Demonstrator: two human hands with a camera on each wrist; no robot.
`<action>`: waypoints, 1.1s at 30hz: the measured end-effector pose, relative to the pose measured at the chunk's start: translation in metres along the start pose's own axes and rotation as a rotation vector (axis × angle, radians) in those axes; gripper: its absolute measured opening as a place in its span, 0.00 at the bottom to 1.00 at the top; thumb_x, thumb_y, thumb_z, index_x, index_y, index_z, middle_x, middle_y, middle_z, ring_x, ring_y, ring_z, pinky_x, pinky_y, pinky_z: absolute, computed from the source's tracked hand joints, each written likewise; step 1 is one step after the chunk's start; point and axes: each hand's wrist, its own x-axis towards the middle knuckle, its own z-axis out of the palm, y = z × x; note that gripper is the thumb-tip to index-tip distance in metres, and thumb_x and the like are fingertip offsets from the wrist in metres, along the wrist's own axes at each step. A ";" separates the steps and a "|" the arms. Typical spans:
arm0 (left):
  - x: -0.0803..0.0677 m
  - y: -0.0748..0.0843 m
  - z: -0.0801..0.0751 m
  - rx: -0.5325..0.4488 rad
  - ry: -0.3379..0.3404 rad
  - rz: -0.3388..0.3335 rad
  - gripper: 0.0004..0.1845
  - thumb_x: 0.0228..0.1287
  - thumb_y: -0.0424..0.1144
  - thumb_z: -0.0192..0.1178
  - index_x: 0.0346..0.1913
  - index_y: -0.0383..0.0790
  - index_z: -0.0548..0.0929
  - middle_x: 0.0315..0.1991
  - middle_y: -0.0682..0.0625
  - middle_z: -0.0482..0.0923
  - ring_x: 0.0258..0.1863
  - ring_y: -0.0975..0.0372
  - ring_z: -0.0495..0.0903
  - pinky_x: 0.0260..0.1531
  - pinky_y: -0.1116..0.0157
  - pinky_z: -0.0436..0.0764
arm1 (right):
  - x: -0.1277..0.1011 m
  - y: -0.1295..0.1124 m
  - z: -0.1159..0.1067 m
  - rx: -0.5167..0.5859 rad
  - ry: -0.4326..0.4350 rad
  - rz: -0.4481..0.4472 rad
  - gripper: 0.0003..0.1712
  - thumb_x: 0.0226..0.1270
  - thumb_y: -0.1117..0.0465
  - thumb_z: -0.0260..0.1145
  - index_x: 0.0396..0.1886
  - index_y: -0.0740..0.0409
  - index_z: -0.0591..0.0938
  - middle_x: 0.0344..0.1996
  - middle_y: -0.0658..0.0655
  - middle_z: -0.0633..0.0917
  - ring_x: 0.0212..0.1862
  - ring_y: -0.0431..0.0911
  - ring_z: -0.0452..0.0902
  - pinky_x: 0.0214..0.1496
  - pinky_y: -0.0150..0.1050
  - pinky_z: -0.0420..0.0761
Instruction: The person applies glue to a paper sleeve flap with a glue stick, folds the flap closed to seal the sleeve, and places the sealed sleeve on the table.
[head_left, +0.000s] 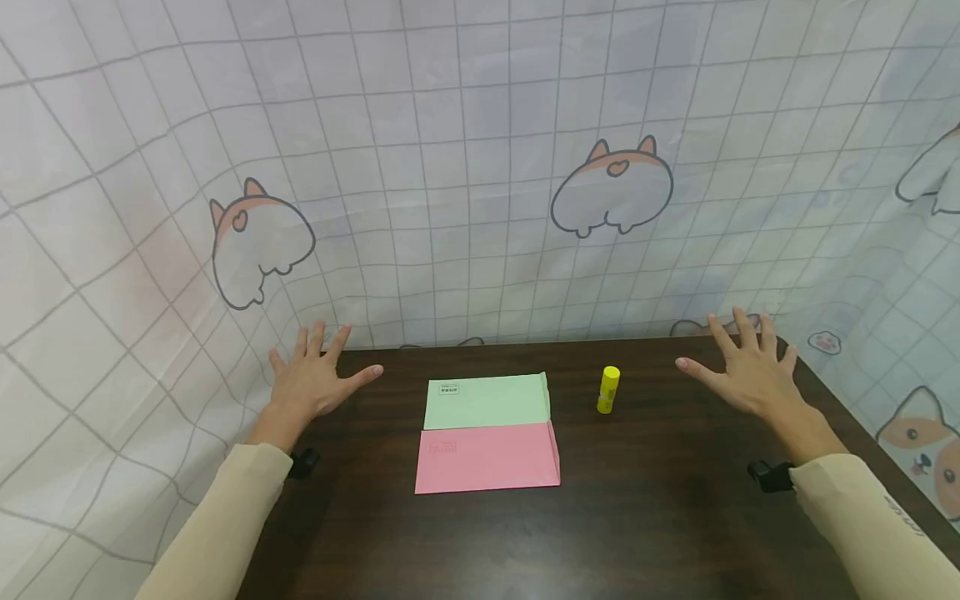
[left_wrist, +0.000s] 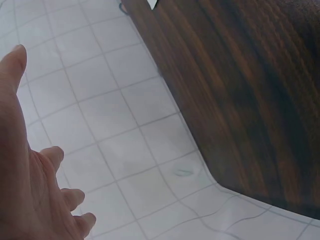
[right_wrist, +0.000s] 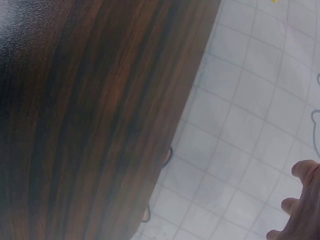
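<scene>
In the head view my left hand [head_left: 311,379] is spread with straight fingers near the table's far left corner, holding nothing. My right hand [head_left: 753,375] is likewise spread near the far right corner, with nothing in its grasp. Between them lie two envelopes: a pale green envelope [head_left: 487,402] behind and a pink envelope [head_left: 487,458] in front, their long edges meeting, each with a flap at the right end. A yellow glue stick [head_left: 608,390] stands upright to their right, nearer my right hand. Each wrist view shows part of its hand with fingers extended.
The dark wooden table [head_left: 645,517] carries these items. A white grid-patterned curtain [head_left: 480,250] with cartoon corgis hangs behind it and along both sides, close to the table's far edge. Black straps circle both wrists at the beige sleeves [head_left: 225,508].
</scene>
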 end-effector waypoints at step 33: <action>-0.012 -0.002 0.026 -0.006 0.015 -0.017 0.58 0.59 0.86 0.38 0.84 0.56 0.43 0.83 0.35 0.35 0.82 0.35 0.36 0.64 0.21 0.31 | -0.014 -0.008 0.012 -0.003 -0.011 -0.022 0.57 0.70 0.25 0.52 0.85 0.46 0.40 0.82 0.67 0.34 0.79 0.76 0.25 0.61 0.88 0.38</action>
